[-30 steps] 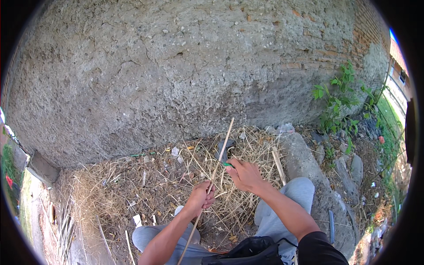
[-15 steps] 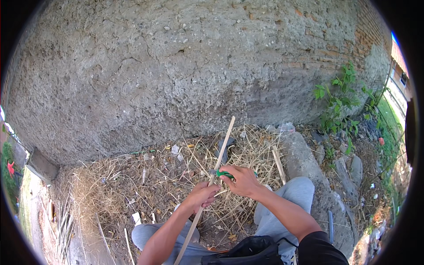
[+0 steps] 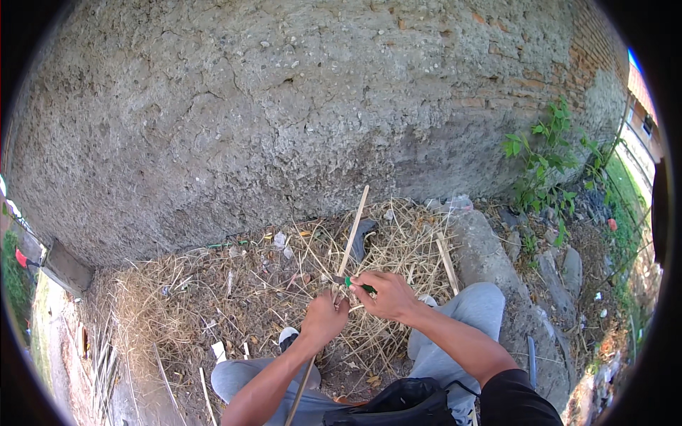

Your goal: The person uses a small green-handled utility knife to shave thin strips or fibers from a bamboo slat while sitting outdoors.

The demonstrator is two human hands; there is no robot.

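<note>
Straw-like shavings (image 3: 383,328) are lying below and a pitted wall (image 3: 298,135) is rising beyond the left grip (image 3: 325,317), which is pinching a slender wooden strip (image 3: 352,233); the right grip (image 3: 387,295) is clasping a green-handled knife (image 3: 347,282).

A long, thin, pale tan wooden strip (image 3: 354,231) runs up from the bottom of the view through my left hand (image 3: 325,317), slanting slightly right, its straight, narrow far end pointing away from me. In my right hand (image 3: 386,295), a small green-handled knife (image 3: 348,282) points left, its short greyish blade at the strip, just beyond my left fingers.
</note>
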